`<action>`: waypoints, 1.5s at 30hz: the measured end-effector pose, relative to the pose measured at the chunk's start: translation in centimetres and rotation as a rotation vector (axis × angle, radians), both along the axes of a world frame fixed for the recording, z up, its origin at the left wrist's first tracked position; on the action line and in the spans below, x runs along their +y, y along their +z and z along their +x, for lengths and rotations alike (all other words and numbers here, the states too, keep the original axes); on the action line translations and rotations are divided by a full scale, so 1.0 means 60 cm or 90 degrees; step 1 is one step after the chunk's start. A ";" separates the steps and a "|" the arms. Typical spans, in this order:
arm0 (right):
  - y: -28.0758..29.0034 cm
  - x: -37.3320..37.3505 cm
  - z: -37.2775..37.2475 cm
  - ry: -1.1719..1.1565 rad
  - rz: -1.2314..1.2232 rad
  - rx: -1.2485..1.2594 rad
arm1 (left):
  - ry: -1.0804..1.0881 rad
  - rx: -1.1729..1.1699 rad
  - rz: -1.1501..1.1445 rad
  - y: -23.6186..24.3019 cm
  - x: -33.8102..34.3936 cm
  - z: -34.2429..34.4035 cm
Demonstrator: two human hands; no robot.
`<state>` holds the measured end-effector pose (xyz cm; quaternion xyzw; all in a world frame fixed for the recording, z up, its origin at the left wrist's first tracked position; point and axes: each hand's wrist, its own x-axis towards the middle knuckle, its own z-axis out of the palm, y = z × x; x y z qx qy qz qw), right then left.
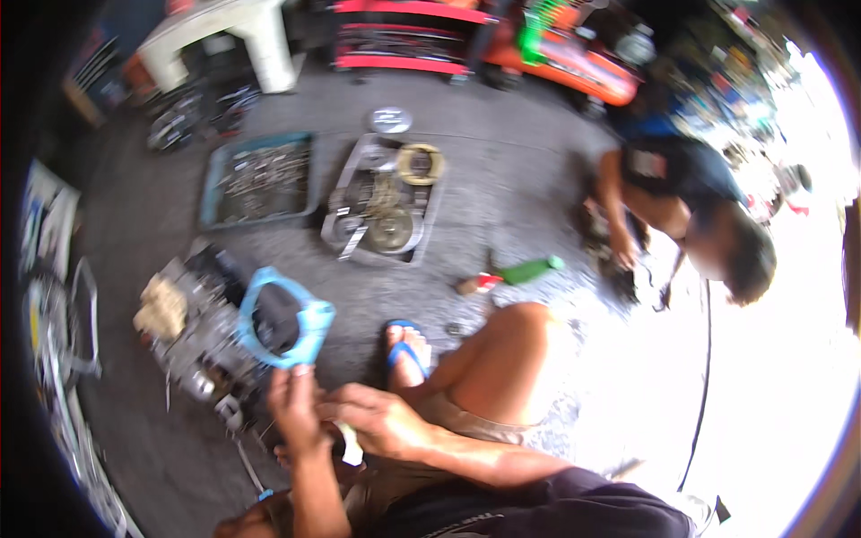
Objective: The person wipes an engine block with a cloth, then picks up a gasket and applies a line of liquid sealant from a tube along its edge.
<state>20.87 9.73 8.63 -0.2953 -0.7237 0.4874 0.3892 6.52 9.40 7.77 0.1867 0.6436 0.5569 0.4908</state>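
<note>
My left hand [296, 411] pinches the lower edge of a light-blue, ring-shaped gasket [312, 339] with a large opening. The gasket is held up in front of a grey metal engine [193, 345] on the floor, hiding part of it. Close beside the left hand, my right hand [381, 421] has its fingers curled together; what they hold, if anything, is blurred. A pale strip [351, 446] shows just below the right hand, and I cannot tell whether it is gripped. On top of the engine rests a crumpled beige cloth [163, 307].
Ahead stand a blue-rimmed tray of small metal parts [312, 184] and a grey tray of larger parts [413, 255]. A green bottle [531, 270] lies beyond my knee. At right another person [682, 184] bends over parts. A red tool cart [408, 63] is at the back.
</note>
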 end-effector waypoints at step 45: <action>0.074 0.020 0.044 -0.177 -0.483 -0.014 | 0.067 0.001 0.011 -0.002 -0.019 0.012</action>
